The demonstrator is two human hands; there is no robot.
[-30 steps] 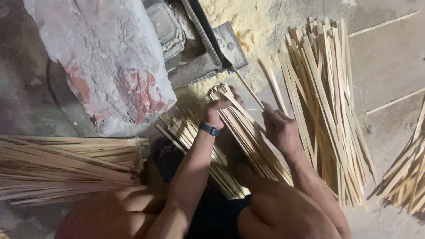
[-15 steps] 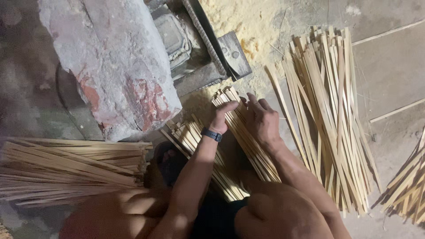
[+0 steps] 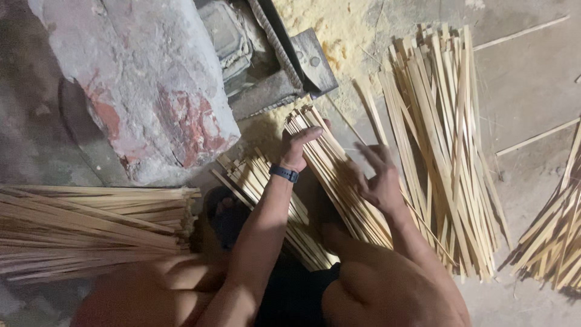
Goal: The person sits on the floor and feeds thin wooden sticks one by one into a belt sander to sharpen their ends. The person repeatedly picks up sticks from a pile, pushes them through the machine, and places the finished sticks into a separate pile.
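A bundle of thin pale bamboo strips (image 3: 339,175) lies slanted across the person's lap and down to the floor, its upper ends near a heap of yellow sawdust (image 3: 339,27). The left hand (image 3: 298,148) rests flat on the bundle's upper end, fingers stretched out and unclenched, pressing rather than gripping; a dark wristband (image 3: 283,174) sits on that wrist. The right hand (image 3: 378,178) hovers just over the bundle's middle with fingers spread and loose, holding nothing. The strips look light, stiff along their length yet springy, and likely to slide apart and splinter, so they are best taken around the middle with a full hand. A second bunch (image 3: 272,200) lies beneath, a loose spread of strips (image 3: 448,151) to the right, a stack (image 3: 91,224) to the left, beside a big worn stone block (image 3: 133,79).
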